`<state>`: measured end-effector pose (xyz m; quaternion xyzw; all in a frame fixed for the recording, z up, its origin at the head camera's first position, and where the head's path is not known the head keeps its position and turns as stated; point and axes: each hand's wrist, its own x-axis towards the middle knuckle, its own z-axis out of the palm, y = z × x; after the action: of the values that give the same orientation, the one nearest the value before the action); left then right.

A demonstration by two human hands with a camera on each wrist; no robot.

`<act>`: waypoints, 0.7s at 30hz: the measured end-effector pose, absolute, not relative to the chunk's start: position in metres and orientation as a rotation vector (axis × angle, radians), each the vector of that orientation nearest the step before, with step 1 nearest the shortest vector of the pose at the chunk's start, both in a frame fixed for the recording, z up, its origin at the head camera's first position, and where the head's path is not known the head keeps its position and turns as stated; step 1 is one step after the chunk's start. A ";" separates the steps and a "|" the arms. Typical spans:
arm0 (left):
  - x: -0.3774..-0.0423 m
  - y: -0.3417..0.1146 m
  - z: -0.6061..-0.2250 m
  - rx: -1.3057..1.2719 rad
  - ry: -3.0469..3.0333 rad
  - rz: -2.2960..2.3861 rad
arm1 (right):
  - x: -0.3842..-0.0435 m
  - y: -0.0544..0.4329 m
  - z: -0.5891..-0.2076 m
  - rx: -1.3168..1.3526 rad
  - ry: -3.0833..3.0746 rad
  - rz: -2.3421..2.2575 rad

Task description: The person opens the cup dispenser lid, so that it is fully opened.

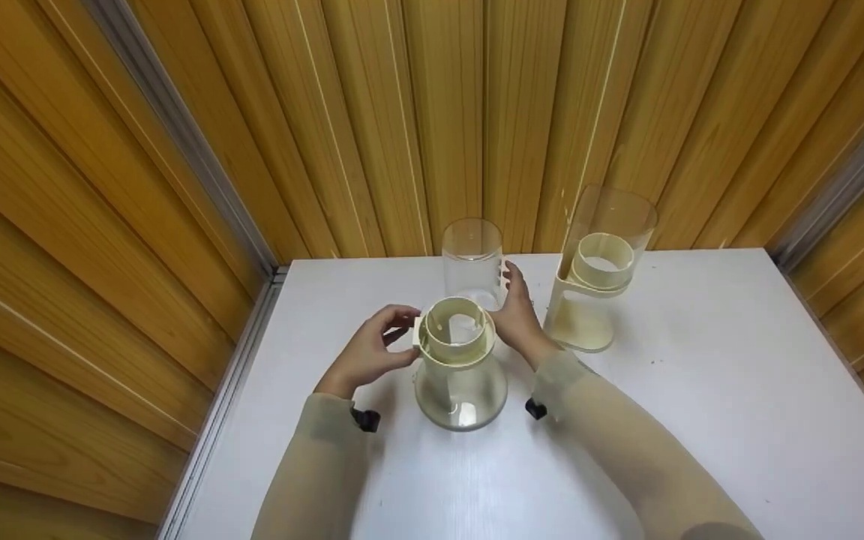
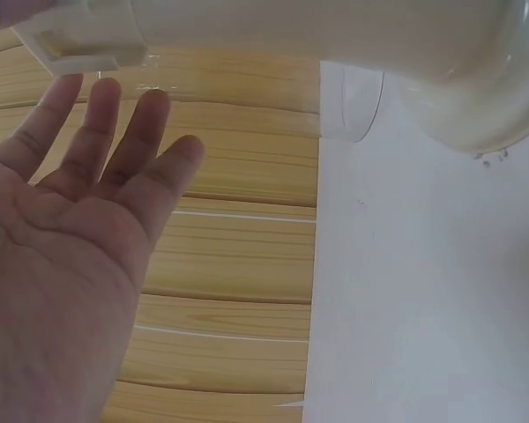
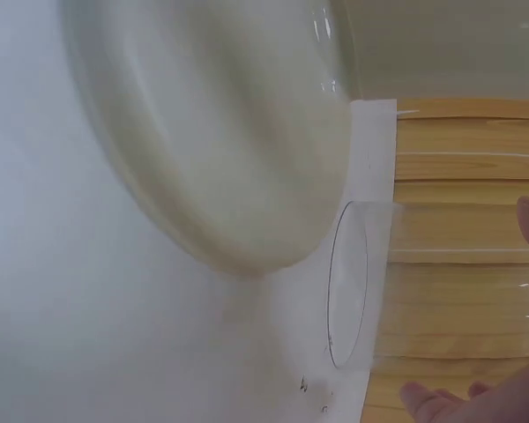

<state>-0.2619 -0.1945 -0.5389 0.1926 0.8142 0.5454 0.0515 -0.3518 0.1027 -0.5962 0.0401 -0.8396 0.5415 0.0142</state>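
A cream stand with a round base stands upright before me, its top holder carrying a short, open cream ring. My left hand is at the holder's left side, thumb and fingertips right at its bracket; its fingers are extended in the left wrist view. Behind the stand, a clear cylinder rises upright from the table. My right hand reaches past the stand's right side, with straight fingers beside the cylinder. In the right wrist view, fingers lie on both sides of this clear cylinder.
To the right stands a second cream holder with its own ring and a taller clear sleeve above it. Both are on a white table. Wood-panelled walls enclose the back and sides.
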 end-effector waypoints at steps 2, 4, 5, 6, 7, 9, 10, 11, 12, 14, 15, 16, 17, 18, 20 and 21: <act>-0.262 -0.195 -0.538 0.619 2.474 1.671 | -0.345 0.108 -0.595 0.135 -2.605 1.694; -0.260 -0.196 -0.536 0.648 2.472 1.683 | -0.338 0.112 -0.592 0.167 -2.566 1.736; -0.259 -0.196 -0.535 0.661 2.475 1.689 | -0.334 0.115 -0.591 0.188 -2.537 1.764; -0.258 -0.197 -0.534 0.671 2.478 1.700 | -0.330 0.117 -0.590 0.207 -2.509 1.796; -0.257 -0.196 -0.533 0.679 2.481 1.716 | -0.325 0.119 -0.588 0.227 -2.484 1.823; -0.253 -0.195 -0.529 0.683 2.504 1.743 | -0.316 0.124 -0.586 0.263 -2.444 1.868; -0.251 -0.195 -0.528 0.682 2.518 1.761 | -0.312 0.126 -0.584 0.276 -2.428 1.884; -0.250 -0.193 -0.526 0.678 2.533 1.779 | -0.307 0.128 -0.583 0.286 -2.414 1.900; -0.248 -0.192 -0.524 0.671 2.550 1.794 | -0.303 0.130 -0.581 0.292 -2.405 1.911; -0.244 -0.187 -0.519 0.655 2.590 1.823 | -0.295 0.134 -0.577 0.301 -2.378 1.930; -0.242 -0.185 -0.516 0.645 2.611 1.840 | -0.291 0.136 -0.574 0.302 -2.364 1.938; -0.241 -0.182 -0.513 0.636 2.628 1.859 | -0.288 0.139 -0.572 0.305 -2.349 1.944; -0.239 -0.179 -0.510 0.626 2.645 1.879 | -0.284 0.141 -0.570 0.306 -2.338 1.945; -0.236 -0.177 -0.507 0.620 2.660 1.898 | -0.281 0.143 -0.567 0.310 -2.329 1.943; -0.232 -0.170 -0.500 0.623 2.677 1.941 | -0.275 0.149 -0.562 0.320 -2.307 1.949; -0.230 -0.167 -0.496 0.632 2.686 1.954 | -0.272 0.152 -0.559 0.324 -2.291 1.959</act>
<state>-0.2297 -0.1673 -0.4959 0.1857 0.7887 0.5738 -0.1196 -0.2721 0.1515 -0.5588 0.1066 -0.7547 0.6451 0.0550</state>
